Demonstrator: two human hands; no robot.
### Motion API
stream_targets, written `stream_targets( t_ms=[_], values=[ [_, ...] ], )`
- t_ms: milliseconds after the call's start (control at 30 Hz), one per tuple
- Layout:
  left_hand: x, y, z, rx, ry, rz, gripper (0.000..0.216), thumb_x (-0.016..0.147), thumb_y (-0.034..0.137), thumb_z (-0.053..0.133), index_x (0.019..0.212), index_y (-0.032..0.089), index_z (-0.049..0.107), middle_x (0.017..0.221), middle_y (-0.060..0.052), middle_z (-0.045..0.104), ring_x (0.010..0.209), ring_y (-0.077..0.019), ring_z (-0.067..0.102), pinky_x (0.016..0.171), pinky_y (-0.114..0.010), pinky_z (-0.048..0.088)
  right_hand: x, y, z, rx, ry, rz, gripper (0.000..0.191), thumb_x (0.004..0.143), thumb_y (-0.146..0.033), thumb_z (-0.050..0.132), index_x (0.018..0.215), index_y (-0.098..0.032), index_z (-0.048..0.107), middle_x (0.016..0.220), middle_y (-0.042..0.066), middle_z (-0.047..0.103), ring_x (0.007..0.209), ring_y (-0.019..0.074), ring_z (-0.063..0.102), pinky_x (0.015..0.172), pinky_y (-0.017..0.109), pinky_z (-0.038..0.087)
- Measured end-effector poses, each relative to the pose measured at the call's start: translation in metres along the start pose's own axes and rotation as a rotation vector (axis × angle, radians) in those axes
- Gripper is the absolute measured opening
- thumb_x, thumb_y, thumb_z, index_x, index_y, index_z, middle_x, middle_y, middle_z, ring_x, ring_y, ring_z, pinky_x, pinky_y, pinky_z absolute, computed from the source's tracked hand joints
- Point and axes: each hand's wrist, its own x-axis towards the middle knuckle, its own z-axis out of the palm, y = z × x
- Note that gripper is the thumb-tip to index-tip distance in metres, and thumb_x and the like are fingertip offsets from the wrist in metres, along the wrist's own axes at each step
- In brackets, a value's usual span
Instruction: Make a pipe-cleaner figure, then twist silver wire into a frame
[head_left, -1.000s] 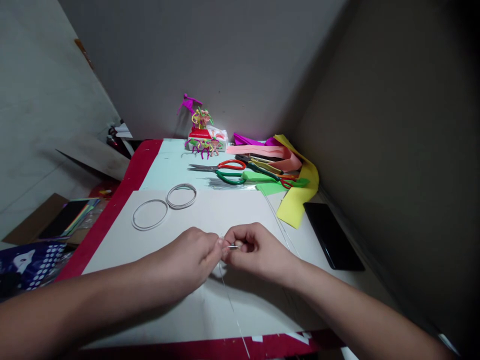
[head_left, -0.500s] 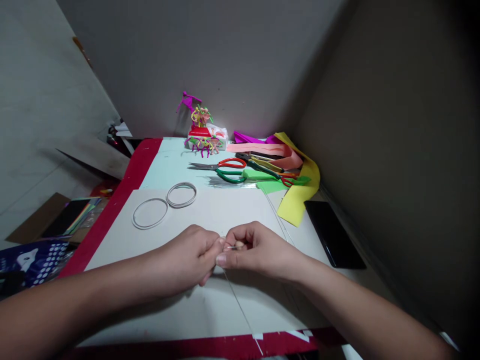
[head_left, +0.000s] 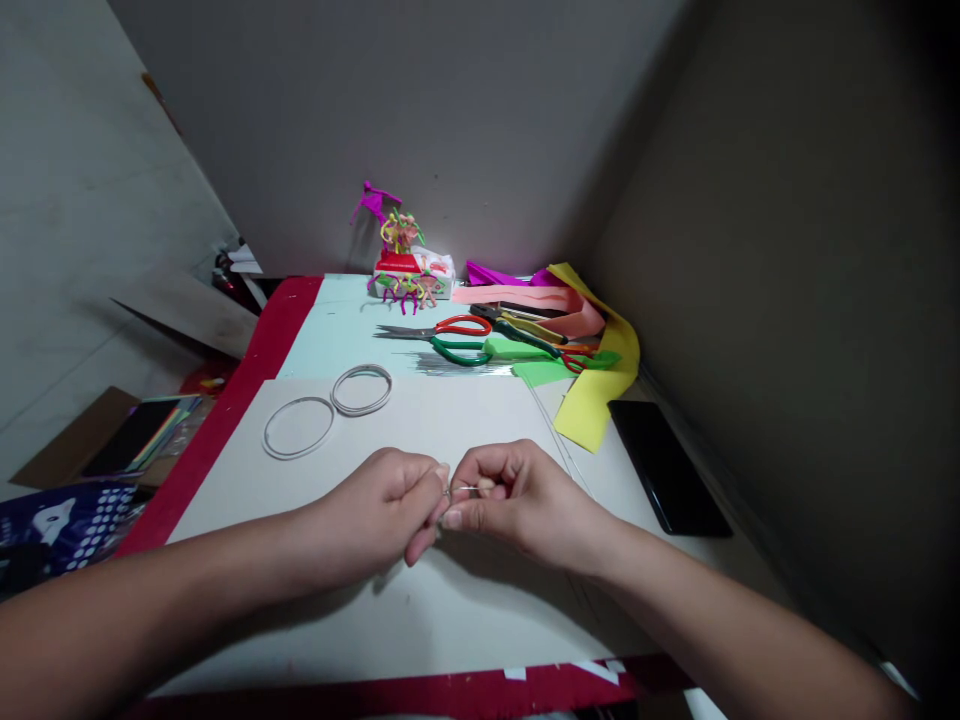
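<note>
My left hand [head_left: 390,515] and my right hand [head_left: 517,500] meet fingertip to fingertip over a white sheet [head_left: 375,600]. Both are closed in a pinch on a short piece of thin silver wire [head_left: 466,489] that shows between them. Two wire rings lie on the sheet beyond my left hand: one ring [head_left: 298,428] to the left, a thicker coiled ring [head_left: 362,389] just right of it. More straight wire [head_left: 559,445] runs along the sheet's right edge.
At the back lie scissors with red handles [head_left: 442,330], green-handled scissors [head_left: 465,352], pliers [head_left: 525,335], coloured paper strips [head_left: 600,370] and a small box with pipe-cleaner figures [head_left: 409,270]. A black phone [head_left: 664,465] lies on the right. Walls close in behind and right.
The long wire tail that hung below my hands toward the near edge no longer shows. My hands have stayed together and turned slightly; my left fingers now curl lower.
</note>
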Motion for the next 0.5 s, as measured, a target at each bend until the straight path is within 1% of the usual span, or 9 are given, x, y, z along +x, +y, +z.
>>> stream_targets(
  t_ms=[100,233,300,367,500],
  values=[
    [0.002,0.004,-0.003,-0.088,-0.035,0.002,0.040,0.090,0.035,0.035,0.056,0.018,0.047,0.043,0.004,0.047,0.042,-0.0086,0.034,0.046,-0.021,0.030,0.000,-0.001,-0.001,-0.040,0.014,-0.005,0.027,0.061,-0.030,0.079,0.065,-0.012,0.059,0.048,-0.008,0.042,0.044,0.0033,0.029,0.043,0.018,0.022],
    [0.006,0.008,-0.011,-0.145,-0.163,-0.047,0.035,0.087,0.035,0.040,0.059,0.016,0.052,0.042,0.002,0.053,0.037,-0.0076,0.028,0.040,-0.021,0.022,0.001,0.000,-0.003,-0.100,0.005,-0.010,0.027,0.063,-0.031,0.078,0.063,-0.013,0.058,0.047,-0.009,0.036,0.045,0.0038,0.027,0.043,0.018,0.020],
    [0.007,0.010,-0.013,-0.119,-0.163,-0.077,0.037,0.087,0.038,0.040,0.060,0.016,0.054,0.043,0.001,0.055,0.037,-0.0079,0.029,0.039,-0.021,0.021,0.001,0.001,-0.003,-0.140,0.020,-0.010,0.026,0.064,-0.031,0.077,0.063,-0.013,0.057,0.047,-0.009,0.035,0.045,0.0039,0.025,0.042,0.019,0.020],
    [0.007,0.012,-0.014,-0.059,-0.145,-0.092,0.040,0.088,0.039,0.038,0.061,0.015,0.056,0.043,0.000,0.056,0.038,-0.0084,0.032,0.041,-0.021,0.024,0.001,0.000,-0.002,-0.171,0.038,-0.010,0.025,0.064,-0.030,0.077,0.063,-0.014,0.057,0.046,-0.009,0.035,0.045,0.0039,0.025,0.042,0.019,0.020],
    [0.004,0.017,-0.014,0.031,-0.162,-0.105,0.050,0.091,0.040,0.031,0.055,0.015,0.055,0.043,-0.001,0.055,0.042,-0.0087,0.034,0.045,-0.021,0.028,0.000,-0.002,0.001,-0.211,0.084,-0.002,0.024,0.065,-0.029,0.076,0.064,-0.014,0.057,0.047,-0.009,0.036,0.044,0.0038,0.028,0.042,0.018,0.020]
  ],
)
